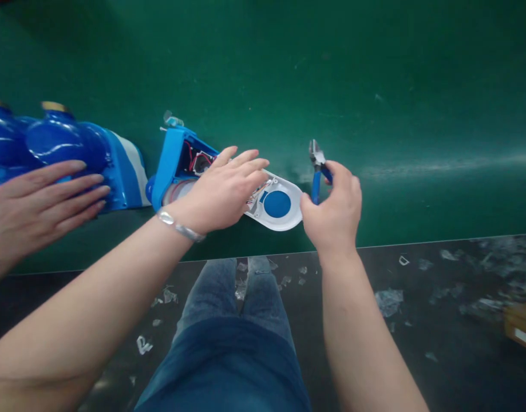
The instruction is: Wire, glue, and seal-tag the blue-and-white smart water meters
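The diagonal cutters (pixel 316 166) are in the right hand (pixel 333 212), just beyond the rounded end of a white cover (pixel 293 200) on the green counter (pixel 263 74). Their long axis runs away from the body, leaning slightly left, with the metal head pointing toward the far side of the counter. The fingers of this hand are curled around the blue handles, with the head jutting out beyond them; the thumb tip sits right at the cover's edge, and I cannot tell whether it touches.

The cover's long axis slants from upper left to lower right, its rounded end pointing toward the right hand. A blue disc (pixel 277 204) sits near that end. At the other end is an open blue housing (pixel 169 157) with red wires (pixel 189 155) inside.

The left hand (pixel 228 191), wearing a silver bracelet (pixel 181 227), lies back up across the middle, hiding where housing and cover meet. Its fingers are extended and slightly spread, pointing right and away over the parts; whether the thumb pinches anything beneath cannot be told.

To the left, a co-worker's hand (pixel 52 200) rests against glossy blue bottle shapes (pixel 56 137) with gold caps (pixel 54 106).
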Available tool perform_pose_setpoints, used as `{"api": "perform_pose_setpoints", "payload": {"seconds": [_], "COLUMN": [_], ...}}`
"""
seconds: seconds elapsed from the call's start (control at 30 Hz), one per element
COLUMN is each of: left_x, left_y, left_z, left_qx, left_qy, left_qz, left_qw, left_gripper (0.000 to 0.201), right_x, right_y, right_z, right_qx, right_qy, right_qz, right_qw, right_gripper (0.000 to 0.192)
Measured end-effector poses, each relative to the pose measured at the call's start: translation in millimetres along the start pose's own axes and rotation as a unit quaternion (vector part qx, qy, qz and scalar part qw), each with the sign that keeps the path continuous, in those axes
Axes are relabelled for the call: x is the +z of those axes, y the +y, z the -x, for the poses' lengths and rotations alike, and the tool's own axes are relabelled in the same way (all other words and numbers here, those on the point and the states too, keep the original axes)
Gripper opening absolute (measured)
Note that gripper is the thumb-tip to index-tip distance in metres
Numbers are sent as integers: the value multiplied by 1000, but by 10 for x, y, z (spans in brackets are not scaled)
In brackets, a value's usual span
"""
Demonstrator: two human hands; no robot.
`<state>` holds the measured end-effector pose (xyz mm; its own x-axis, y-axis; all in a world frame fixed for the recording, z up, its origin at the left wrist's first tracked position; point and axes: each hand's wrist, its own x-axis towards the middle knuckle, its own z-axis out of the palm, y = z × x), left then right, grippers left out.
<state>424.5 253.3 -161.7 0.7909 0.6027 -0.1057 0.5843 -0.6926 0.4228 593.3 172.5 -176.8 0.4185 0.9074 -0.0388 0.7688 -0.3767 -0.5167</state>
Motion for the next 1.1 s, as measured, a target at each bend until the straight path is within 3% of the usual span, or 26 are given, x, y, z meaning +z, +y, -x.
{"api": "perform_pose_setpoints", "payload": {"seconds": [0.07,0.13,0.2,0.27,0.43,0.6,0.73,0.83,1.1], "left_x": [62,94,93,84,173,321,358,387,465], "left_y": [-63,-110,-124,-96,82,218,255,252,185], "left_z": [-117,-207,-249,-240,-79,27,69,165,394], "left_qx": [0,0,-12,-37,-95,-152,-111,-58,-81], "left_qy": [-26,-53,-84,-102,-66,2,88,141,116], "left_qz": [-28,-55,-87,-116,-148,-115,-72,-60,-33], "left_qw": [999,997,993,987,982,982,987,986,989], "left_gripper": [21,18,19,21,23,27,18,16,30], "right_x": [-75,-60,35,169,359,141,-134,-237,-115], "right_y": [-78,-188,-283,-319,-97,148,143,94,108], "right_z": [227,496,724,843,674,427,402,419,401], "right_qx": [26,55,90,124,159,85,-37,-81,-82], "right_qy": [2,-45,-108,-131,-53,-54,-103,-135,-169], "right_qz": [-94,-217,-306,-325,-262,-191,-57,7,41], "right_qw": [995,974,941,928,951,977,992,988,981], "right_gripper": [45,43,41,42,45,47,45,43,43]}}
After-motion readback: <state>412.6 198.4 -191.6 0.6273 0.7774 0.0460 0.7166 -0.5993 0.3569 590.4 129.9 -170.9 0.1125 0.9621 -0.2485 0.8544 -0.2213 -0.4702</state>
